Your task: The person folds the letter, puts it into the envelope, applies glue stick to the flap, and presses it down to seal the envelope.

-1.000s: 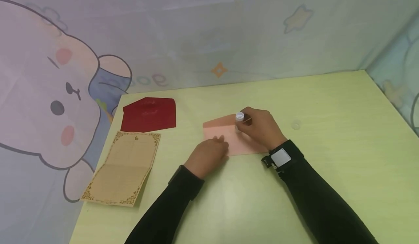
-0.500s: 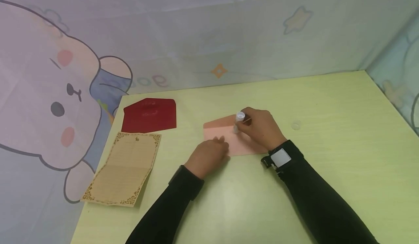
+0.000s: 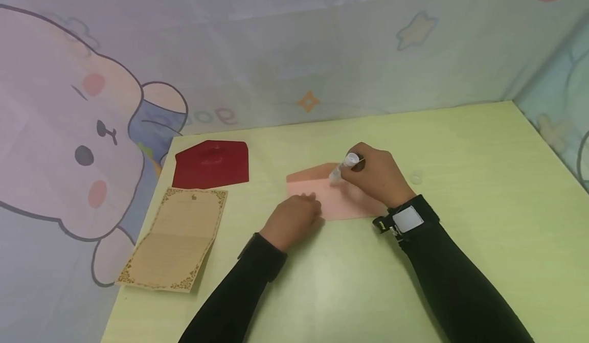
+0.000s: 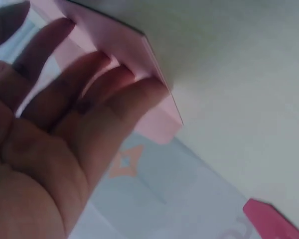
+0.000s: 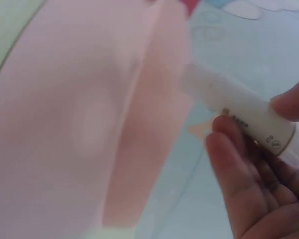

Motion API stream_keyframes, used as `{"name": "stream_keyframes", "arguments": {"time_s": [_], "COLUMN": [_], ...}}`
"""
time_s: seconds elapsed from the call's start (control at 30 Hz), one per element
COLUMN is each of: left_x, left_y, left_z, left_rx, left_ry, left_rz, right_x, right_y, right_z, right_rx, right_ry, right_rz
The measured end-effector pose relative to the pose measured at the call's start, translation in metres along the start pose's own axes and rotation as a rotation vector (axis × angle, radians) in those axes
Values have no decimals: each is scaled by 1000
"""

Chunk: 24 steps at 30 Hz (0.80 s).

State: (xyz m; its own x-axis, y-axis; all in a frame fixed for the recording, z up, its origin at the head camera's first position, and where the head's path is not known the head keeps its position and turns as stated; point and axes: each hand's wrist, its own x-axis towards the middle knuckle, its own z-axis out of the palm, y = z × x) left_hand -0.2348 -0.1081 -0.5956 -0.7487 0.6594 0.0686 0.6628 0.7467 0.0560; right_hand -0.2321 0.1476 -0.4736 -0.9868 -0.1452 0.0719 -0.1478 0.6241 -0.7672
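Observation:
A pink envelope lies on the table with its flap folded back on the far side. My left hand rests on its near left corner; in the left wrist view the fairly straight fingers touch the paper. A white glue stick is pinched between the thumb and fingers of my right hand. It tilts over the envelope, its lower end near the flap's fold. Whether that end touches the paper I cannot tell.
A small clear cap lies right of the right hand. A dark red envelope sits at the table's back left. In front of it, a creased tan letter sheet with an ornate border reaches the left edge. A printed cloth hangs behind.
My right hand has moved slightly right and lifted, and the glue stick has gone from nearly upright to tilted. The left hand has stayed on the envelope.

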Motion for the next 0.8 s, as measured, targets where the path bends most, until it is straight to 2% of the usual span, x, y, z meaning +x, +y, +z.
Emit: {"name": "stream_keyframes", "arguments": {"time_s": [0.07,0.13,0.17,0.27,0.37,0.4,0.5,0.57,0.7,0.8], "left_x": [3,4,4,-1,-4,-4,-3,-2,0,3], "left_y": [0,-2,2,16,37,39,45,48,51,53], "left_z": [0,-1,-13,-58,-106,-110,-117,-116,-112,-109], "left_rx": [-41,-99,-167,-484,-919,-1048,-1334,-1447,-1535,-1559], "left_ry": [31,79,74,67,89,118,212,270,317,309], "left_rz": [-17,-36,-70,-178,-320,-341,-402,-428,-474,-477], "right_x": [-2,-4,-6,-9,-16,-19,-26,-31,-40,-46], "right_y": [-5,-9,-11,-17,-19,-19,-18,-17,-13,-11], "right_z": [-4,-6,-6,-2,7,10,18,22,27,27], "right_rx": [93,231,315,584,770,804,800,748,578,426], "right_ry": [3,-8,-17,-48,-69,-73,-72,-79,-107,-125], "right_rz": [26,55,69,86,80,74,64,63,91,96]}}
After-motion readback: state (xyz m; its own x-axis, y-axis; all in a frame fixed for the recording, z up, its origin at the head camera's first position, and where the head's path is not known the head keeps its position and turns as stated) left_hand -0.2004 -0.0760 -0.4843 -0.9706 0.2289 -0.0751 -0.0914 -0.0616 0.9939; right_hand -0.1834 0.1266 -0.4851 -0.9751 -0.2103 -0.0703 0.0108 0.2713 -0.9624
